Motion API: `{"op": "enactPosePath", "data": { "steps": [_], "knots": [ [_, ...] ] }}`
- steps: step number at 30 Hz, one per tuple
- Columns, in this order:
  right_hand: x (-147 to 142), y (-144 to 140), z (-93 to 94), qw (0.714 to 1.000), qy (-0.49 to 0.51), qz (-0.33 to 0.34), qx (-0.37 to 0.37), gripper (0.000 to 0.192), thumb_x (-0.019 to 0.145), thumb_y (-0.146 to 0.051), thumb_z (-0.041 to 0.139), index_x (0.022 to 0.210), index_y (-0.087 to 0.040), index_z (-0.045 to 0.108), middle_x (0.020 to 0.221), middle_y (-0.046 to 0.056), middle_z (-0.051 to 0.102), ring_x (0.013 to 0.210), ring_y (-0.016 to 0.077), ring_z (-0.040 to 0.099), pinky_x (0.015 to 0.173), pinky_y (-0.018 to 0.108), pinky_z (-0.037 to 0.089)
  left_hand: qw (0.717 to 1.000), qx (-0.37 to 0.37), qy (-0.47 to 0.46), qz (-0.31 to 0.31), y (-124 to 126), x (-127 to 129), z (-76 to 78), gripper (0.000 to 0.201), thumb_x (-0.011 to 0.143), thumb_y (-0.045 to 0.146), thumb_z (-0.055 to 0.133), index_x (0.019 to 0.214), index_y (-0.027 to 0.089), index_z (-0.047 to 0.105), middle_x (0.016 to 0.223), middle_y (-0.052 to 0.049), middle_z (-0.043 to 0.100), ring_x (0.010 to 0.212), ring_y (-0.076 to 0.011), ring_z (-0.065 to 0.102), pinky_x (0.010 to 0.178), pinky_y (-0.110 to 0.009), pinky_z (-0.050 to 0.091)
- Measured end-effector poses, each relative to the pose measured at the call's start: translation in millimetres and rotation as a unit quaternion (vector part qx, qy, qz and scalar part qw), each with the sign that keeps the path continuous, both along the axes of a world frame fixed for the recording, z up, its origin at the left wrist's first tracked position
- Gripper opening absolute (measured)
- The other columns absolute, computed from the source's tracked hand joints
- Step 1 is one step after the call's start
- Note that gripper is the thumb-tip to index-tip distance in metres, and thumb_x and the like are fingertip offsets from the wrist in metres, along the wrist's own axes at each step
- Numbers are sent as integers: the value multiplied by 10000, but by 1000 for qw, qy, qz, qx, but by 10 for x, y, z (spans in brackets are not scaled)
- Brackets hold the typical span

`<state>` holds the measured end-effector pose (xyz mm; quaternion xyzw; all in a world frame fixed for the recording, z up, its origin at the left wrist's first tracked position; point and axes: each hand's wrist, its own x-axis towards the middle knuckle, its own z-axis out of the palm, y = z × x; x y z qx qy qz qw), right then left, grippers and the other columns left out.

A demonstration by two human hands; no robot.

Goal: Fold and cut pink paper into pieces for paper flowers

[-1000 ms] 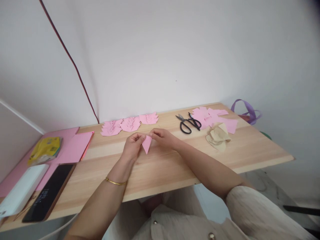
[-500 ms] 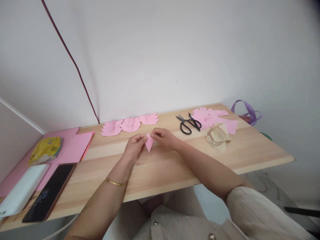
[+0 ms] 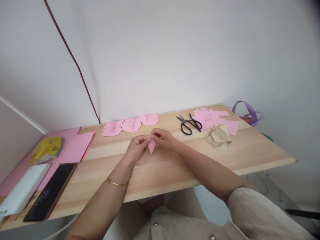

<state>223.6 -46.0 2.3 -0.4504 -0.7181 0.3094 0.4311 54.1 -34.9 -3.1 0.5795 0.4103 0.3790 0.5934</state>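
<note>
Both hands' fingers pinch one folded pink paper (image 3: 151,145); three cut pieces (image 3: 130,125) lie beyond.

I see a plain home craft corner: a light wooden desk (image 3: 175,166) pushed against a bare white wall (image 3: 160,60), with black scissors (image 3: 188,124), cut pink paper shapes (image 3: 130,124), pink sheets (image 3: 76,146) and a phone (image 3: 47,193) lying on it.
</note>
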Motion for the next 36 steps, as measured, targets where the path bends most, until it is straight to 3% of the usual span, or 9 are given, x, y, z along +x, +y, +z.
{"op": "enactPosePath", "data": {
  "steps": [4, 8, 14, 20, 27, 31, 36],
  "knots": [
    [16, -7, 12, 1000, 21, 2, -22, 146, 820, -295, 491, 754, -168, 519, 660, -25, 493, 606, 97, 426, 575, 222, 333, 997, -49, -58, -13, 3, 2, 21, 212, 661, 341, 729, 689, 145, 650, 707, -28, 653, 649, -120, 569, 660, -254, 429],
    [27, -21, 50, 999, 34, -1, -19, 148, 821, -301, 491, 751, -171, 512, 670, -22, 493, 620, 102, 431, 595, 230, 343, 995, -78, -66, -14, 15, -8, 18, 214, 646, 322, 741, 645, 142, 625, 615, -3, 606, 568, -92, 522, 590, -229, 400],
    [22, -13, 38, 999, 46, 5, -23, 159, 831, -316, 487, 760, -176, 515, 682, -18, 494, 627, 105, 433, 607, 234, 353, 1000, 20, -5, 16, 15, -25, 7, 214, 694, 318, 689, 638, 151, 569, 603, 13, 562, 545, -86, 483, 552, -221, 363],
    [18, -5, 26, 999, 43, 6, -13, 181, 838, -334, 485, 755, -176, 511, 673, -19, 482, 626, 108, 427, 612, 241, 351, 987, 139, 79, 24, -28, -18, 68, 200, 763, 315, 602, 649, 163, 539, 600, 29, 533, 542, -87, 453, 554, -221, 349],
    [67, 14, 41, 997, 60, 29, -43, 245, 857, -398, 469, 881, -169, 552, 784, 12, 550, 722, 121, 487, 682, 248, 391, 983, 146, 100, 38, -41, -16, 99, 198, 741, 343, 610, 654, 170, 573, 600, 20, 555, 562, -108, 477, 570, -231, 356],
    [50, -8, 52, 997, 41, 29, -62, 259, 802, -409, 549, 765, -154, 575, 681, -6, 534, 624, 102, 443, 596, 228, 359, 985, 140, 95, 32, -56, -1, 127, 206, 725, 346, 626, 631, 170, 578, 605, 12, 568, 568, -112, 486, 577, -230, 359],
    [56, -12, 70, 991, 81, 39, -100, 277, 786, -422, 565, 734, -151, 589, 664, -6, 549, 628, 106, 467, 615, 235, 375, 987, 134, 90, 21, -63, 4, 128, 205, 743, 338, 611, 639, 167, 565, 616, 14, 565, 576, -107, 486, 587, -230, 367]
  ]
}}
